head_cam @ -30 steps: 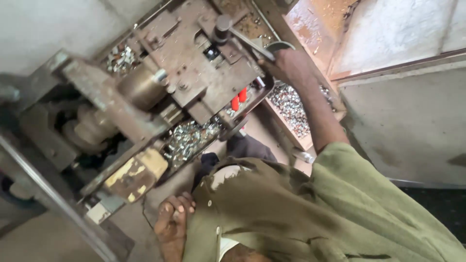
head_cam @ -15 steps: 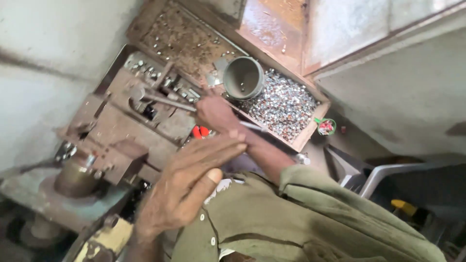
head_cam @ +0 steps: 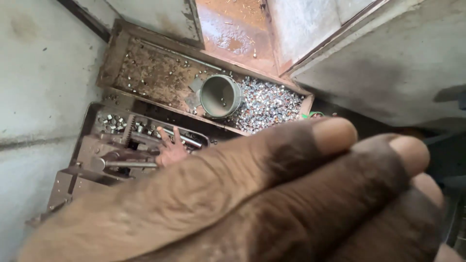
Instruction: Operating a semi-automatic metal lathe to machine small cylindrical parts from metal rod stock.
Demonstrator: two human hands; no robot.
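Since half a second ago the left hand [head_cam: 272, 204] has risen close to the head camera and now blocks the lower half of the view. Its fingers are extended and pressed together, and nothing shows in its grasp.

The right hand [head_cam: 170, 149] lies far below on the press machine [head_cam: 90, 155]. Its fingers are spread open and it sits at the inner end of the lever handle [head_cam: 128, 164], touching it or just beside it; which of the two cannot be told. It is not closed round the handle.

Beyond the machine a long tray [head_cam: 116, 46] holds a metal cup [head_cam: 221, 96] lying on its side. The cup's mouth faces up the view, against a heap of small shiny parts [head_cam: 269, 104].

Assessment: the lever work looks poorly controlled at this moment. Good practice would be a full closed grip on the handle, with the spread fingers kept off the mechanism. The left hand should also be lowered so that the press stays in sight
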